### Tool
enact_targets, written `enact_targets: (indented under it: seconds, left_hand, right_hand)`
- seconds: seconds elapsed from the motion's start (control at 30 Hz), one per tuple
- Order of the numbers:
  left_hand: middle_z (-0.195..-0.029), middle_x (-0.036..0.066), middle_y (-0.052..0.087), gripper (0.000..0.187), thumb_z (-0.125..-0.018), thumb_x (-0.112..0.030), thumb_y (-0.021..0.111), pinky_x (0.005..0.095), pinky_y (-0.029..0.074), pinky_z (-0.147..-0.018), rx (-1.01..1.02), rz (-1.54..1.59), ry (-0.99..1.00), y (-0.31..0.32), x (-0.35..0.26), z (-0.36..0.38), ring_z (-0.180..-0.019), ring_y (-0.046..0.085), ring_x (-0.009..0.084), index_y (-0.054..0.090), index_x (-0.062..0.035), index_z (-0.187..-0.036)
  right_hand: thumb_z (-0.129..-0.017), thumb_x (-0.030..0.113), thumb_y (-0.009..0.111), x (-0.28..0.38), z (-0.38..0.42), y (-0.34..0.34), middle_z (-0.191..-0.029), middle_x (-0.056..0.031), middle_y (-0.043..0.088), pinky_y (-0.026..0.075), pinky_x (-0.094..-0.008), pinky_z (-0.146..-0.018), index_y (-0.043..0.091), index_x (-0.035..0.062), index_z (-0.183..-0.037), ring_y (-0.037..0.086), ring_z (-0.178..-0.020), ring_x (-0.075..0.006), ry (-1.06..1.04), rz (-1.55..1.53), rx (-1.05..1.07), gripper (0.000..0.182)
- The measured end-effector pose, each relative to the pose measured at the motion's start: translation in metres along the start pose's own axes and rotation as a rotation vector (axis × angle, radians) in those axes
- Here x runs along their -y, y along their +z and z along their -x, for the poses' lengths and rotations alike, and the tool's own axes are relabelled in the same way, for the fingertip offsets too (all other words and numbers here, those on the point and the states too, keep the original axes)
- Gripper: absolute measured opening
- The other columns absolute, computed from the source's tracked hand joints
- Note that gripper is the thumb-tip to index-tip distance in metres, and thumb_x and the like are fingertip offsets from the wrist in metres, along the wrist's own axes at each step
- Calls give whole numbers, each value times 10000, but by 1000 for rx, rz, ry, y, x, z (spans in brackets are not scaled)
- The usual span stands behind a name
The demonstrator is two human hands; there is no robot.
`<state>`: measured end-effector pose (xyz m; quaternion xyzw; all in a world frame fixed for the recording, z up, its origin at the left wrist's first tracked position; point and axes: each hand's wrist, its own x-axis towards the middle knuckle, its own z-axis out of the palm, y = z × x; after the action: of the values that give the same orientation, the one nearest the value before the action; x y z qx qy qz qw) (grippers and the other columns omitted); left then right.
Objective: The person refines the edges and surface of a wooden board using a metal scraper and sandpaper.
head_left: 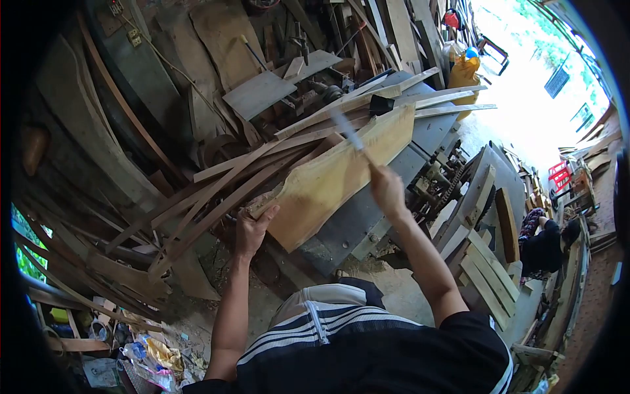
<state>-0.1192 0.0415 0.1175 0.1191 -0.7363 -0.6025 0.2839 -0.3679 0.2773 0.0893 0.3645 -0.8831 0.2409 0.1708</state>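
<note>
I count one plank (335, 171) — pale, tilted, leaning on machine counter (420, 141). Left hand (252, 226) raised, fingers clamped on its lower end. Right hand (387, 187) raised, fingers closed around one blurred blade (348, 131) — over plank face.

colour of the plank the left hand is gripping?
Pale yellow, fresh-cut wood: the plank, held at its lower end by the left hand. Head view.
</note>
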Motion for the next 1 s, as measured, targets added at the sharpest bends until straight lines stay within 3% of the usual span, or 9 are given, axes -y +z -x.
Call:
enact_targets:
  seconds: [0.1,0.23,0.37,0.43,0.63,0.7,0.77,0.9,1.0]
  left_hand:
    - [-1008,27,718,223,-922,-112,696,278,507,-842,-10,-22,9,4,-9,1,-922,623,82,693,1,-1113]
    - [-1038,51,718,243,-919,-106,692,288,511,-849,22,-23,5,-2,0,0,-943,631,92,683,7,-1134]
    - [-1049,66,722,258,-916,-106,689,299,516,-847,-34,-2,-19,5,-6,-2,-967,639,104,674,18,-1142]
    - [-1063,75,723,271,-911,-115,695,298,517,-858,-20,-246,123,3,-14,-1,-988,643,112,672,22,-1145]
    - [-1089,72,721,294,-908,-119,704,284,513,-901,41,61,15,4,-9,-3,-1006,639,95,670,16,-1167]
    - [-1087,67,724,302,-907,-118,706,277,519,-888,49,45,17,5,-9,-2,-994,636,83,667,15,-1175]
    - [-1055,69,729,294,-898,-109,709,274,528,-855,73,75,7,4,-8,-1,-970,633,78,672,19,-1160]
    - [-984,63,738,276,-880,-107,721,285,537,-810,196,-100,-59,-7,10,6,-909,635,70,687,30,-1118]
    - [-898,82,740,232,-871,-103,715,301,537,-768,212,-280,-68,-4,22,14,-849,646,77,704,31,-1060]
  right_hand:
    - [-844,33,582,49,14,-26,-811,-116,643,568,-455,-561,466,295,-1443,669,-633,-341,-219,-200,166,664]
    - [-910,72,518,-38,-24,-4,-723,-111,634,557,-453,-542,440,326,-1461,656,-583,-335,21,51,-18,612]
    - [-893,44,510,-31,-29,-7,-753,-134,650,556,-471,-590,426,369,-1461,675,-631,-347,45,96,-47,659]
    - [-918,60,506,-38,-26,-2,-789,-148,665,557,-478,-607,422,353,-1467,683,-684,-366,21,206,-31,628]
    - [-993,132,512,-1,-17,-30,-784,-259,617,459,-476,-589,532,145,-1387,628,-660,-412,175,-110,11,394]
    - [-971,72,537,12,3,-27,-796,-272,608,460,-435,-581,589,90,-1317,622,-655,-396,-47,-310,-136,350]
    - [-924,11,560,60,25,-34,-804,-247,606,459,-400,-576,629,62,-1250,625,-672,-369,-84,-413,4,336]
    - [-827,-26,584,164,50,-53,-789,-159,575,506,-421,-581,540,185,-1394,607,-654,-346,-252,-575,180,606]
    - [-831,62,615,191,66,-51,-760,-102,508,522,-408,-521,389,356,-1498,583,-544,-306,-406,-366,310,763]
